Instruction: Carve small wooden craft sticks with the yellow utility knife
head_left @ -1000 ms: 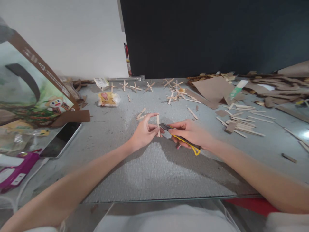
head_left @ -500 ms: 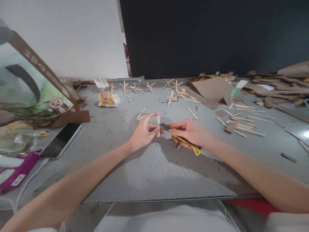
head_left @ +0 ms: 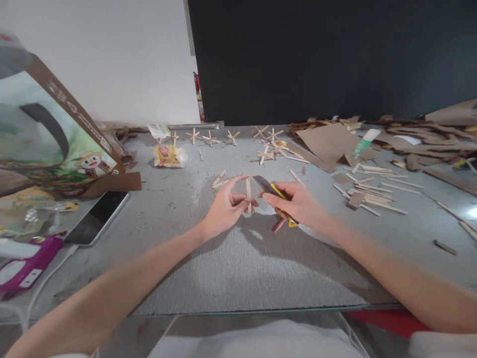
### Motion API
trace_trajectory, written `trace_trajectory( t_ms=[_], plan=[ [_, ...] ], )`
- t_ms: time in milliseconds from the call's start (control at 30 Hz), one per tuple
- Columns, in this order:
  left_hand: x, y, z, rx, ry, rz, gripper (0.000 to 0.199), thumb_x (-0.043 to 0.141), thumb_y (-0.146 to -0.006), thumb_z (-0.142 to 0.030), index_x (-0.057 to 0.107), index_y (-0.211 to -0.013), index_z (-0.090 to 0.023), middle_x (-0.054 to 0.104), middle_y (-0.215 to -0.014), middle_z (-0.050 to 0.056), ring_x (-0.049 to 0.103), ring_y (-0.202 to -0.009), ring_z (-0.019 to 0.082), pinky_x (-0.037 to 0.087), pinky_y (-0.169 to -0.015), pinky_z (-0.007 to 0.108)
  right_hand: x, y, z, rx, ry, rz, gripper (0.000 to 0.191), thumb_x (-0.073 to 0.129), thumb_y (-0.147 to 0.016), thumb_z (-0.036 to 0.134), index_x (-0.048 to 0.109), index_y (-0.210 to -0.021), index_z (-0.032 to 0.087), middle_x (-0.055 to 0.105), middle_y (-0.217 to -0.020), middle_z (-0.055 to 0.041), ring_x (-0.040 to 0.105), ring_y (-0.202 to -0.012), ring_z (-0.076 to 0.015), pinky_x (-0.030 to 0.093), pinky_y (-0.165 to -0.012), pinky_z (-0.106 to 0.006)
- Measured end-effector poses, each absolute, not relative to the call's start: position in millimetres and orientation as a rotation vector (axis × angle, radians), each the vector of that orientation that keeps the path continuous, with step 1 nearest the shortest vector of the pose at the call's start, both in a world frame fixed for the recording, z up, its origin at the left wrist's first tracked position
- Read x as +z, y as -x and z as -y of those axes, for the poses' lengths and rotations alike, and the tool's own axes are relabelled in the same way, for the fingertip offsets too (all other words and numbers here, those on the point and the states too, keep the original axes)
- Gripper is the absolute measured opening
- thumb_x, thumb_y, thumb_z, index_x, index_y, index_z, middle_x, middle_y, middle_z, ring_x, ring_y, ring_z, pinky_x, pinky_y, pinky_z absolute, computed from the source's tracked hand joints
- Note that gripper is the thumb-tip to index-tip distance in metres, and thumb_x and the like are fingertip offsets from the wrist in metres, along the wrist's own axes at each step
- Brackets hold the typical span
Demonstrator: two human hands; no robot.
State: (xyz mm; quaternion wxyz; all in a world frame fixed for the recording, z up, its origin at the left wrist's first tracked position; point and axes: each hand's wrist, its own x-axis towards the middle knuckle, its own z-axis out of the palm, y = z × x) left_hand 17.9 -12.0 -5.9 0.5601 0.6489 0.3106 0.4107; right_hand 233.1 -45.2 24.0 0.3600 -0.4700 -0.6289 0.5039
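My left hand grips a thin wooden stick upright, with the index finger at its top end and the thumb and other fingers lower down. My right hand is closed round a yellow and black utility knife, whose blade points up and left, a little apart from the stick. A pencil pokes out below the right hand, its far part hidden. Just behind my left hand lie joined stick pieces. A loose stick lies behind my right hand.
Several star-shaped stick pieces stand along the back beside a yellow packet. Loose sticks and brown cardboard lie to the right. At left are a phone, a purple device and a printed box.
The knife has come away from the stick and its blade now points more steeply up. My left hand still holds the stick upright. The view has shifted slightly.
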Motion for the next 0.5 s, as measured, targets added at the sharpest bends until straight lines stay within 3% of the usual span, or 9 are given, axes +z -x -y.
trace_trajectory(
  t_ms=[100, 200, 300, 500],
  plan=[
    [-7.7, -20.0, 18.1, 0.955, -1.574, -0.763, 0.072, 0.072, -0.091, -0.035, 0.04, -0.152, -0.014, 0.072, -0.071, 0.001, 0.07, -0.067, 0.017, 0.053, -0.07, 0.03, 21.9, -226.7, 51.6, 1.038, 1.293, 1.702, 0.037, 0.072, -0.089, 0.053, 0.071, -0.107, 0.021, 0.045, -0.063, 0.005, 0.042, -0.054, -0.0121, 0.056, -0.044, -0.027],
    [-9.7, -21.0, 22.6, 0.948, -1.594, -0.743, 0.069, 0.068, -0.09, -0.027, 0.041, -0.152, -0.014, 0.072, -0.074, 0.001, 0.07, -0.069, 0.016, 0.054, -0.073, 0.029, 18.1, -223.0, 52.8, 0.884, 1.271, 1.79, 0.033, 0.066, -0.093, 0.046, 0.073, -0.114, 0.021, 0.059, -0.075, -0.0008, 0.051, -0.058, -0.0137, 0.055, -0.046, -0.027],
    [-10.8, -21.0, 24.1, 0.96, -1.616, -0.744, 0.068, 0.065, -0.087, -0.021, 0.041, -0.151, -0.014, 0.071, -0.073, -0.001, 0.067, -0.067, 0.013, 0.052, -0.072, 0.027, 14.6, -221.9, 50.9, 0.766, 1.222, 1.88, 0.027, 0.06, -0.095, 0.038, 0.075, -0.11, 0.021, 0.069, -0.088, -0.0064, 0.06, -0.067, -0.0166, 0.054, -0.051, -0.027],
    [-11.1, -20.8, 24.1, 0.967, -1.634, -0.768, 0.068, 0.064, -0.088, -0.024, 0.041, -0.15, -0.013, 0.07, -0.072, -0.001, 0.066, -0.065, 0.014, 0.051, -0.069, 0.027, 13.2, -220.7, 50.4, 0.675, 1.218, 1.943, 0.025, 0.057, -0.097, 0.037, 0.077, -0.099, 0.022, 0.07, -0.086, -0.0065, 0.065, -0.077, -0.0195, 0.052, -0.061, -0.028]
  ],
)
